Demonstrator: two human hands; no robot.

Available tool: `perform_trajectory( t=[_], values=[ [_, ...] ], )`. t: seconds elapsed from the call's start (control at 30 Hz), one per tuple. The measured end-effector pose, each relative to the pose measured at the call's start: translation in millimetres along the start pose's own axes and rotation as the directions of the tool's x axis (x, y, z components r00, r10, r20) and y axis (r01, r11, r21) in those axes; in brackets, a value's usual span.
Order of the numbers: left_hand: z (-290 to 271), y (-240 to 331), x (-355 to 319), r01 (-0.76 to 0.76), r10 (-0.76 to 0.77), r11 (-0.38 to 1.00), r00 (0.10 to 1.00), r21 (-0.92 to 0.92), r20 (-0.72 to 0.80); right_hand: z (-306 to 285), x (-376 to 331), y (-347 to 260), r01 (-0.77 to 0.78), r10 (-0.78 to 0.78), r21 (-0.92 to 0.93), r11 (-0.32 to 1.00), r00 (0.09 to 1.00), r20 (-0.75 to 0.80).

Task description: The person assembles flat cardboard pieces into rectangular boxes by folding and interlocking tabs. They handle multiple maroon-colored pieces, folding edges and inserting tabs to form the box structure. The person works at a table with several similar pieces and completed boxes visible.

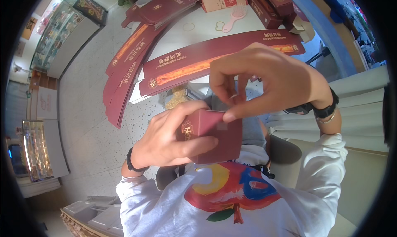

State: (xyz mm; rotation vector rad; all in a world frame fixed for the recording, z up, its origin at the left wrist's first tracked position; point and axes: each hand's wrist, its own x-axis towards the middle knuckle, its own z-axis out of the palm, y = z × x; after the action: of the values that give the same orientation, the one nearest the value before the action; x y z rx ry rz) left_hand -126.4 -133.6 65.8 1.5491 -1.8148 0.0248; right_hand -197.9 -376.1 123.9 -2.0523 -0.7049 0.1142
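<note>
My left hand grips a maroon cardboard box in front of my chest. Its thumb lies across the face towards me, and the fingers wrap the far left side. A small pale square patch sits on the box near its upper right edge. Just above that patch, my right hand is curled with thumb and fingers drawn together, the thumb at the box's top edge. Whether a small piece is pinched in those fingers is hard to make out. Long flat maroon cartons with printed food pictures lie beyond my hands.
On the white table are a pink hairbrush and a thin ring-shaped band. Long maroon boxes and a tan printed bag stand at the back. More flat cartons overhang the left edge. Speckled floor lies left.
</note>
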Motion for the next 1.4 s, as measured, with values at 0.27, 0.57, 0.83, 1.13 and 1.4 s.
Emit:
perform_trajectory(
  t=[0.27, 0.57, 0.83, 1.13, 1.4],
  values=[
    [5, 12, 8, 0.337, -0.342, 0.853, 0.938, -0.399, 0.061, 11, 4, 11, -0.313, 0.223, 0.334, 0.889, 0.934, 0.28],
    [11, 21, -12, 0.328, -0.341, 0.863, 0.939, -0.385, 0.035, 33, -1, 34, -0.423, 0.208, 0.728, 0.54, 0.905, 0.371],
    [43, 13, -17, -0.213, 0.152, 0.965, 0.929, -0.151, -0.337, 62, -13, 34, -0.235, 0.189, 0.793, 0.562, 0.97, 0.154],
    [34, 19, -16, 0.05, -0.087, 0.985, 0.971, -0.166, -0.222, 93, -47, 29, 0.315, -0.4, -0.246, 0.917, 0.718, -0.57],
    [63, 15, -14, -0.113, 0.152, 0.97, 0.972, 0.214, -0.177, 120, -58, 34, 0.188, 0.172, 0.551, 0.813, 0.827, -0.536]
  ],
)
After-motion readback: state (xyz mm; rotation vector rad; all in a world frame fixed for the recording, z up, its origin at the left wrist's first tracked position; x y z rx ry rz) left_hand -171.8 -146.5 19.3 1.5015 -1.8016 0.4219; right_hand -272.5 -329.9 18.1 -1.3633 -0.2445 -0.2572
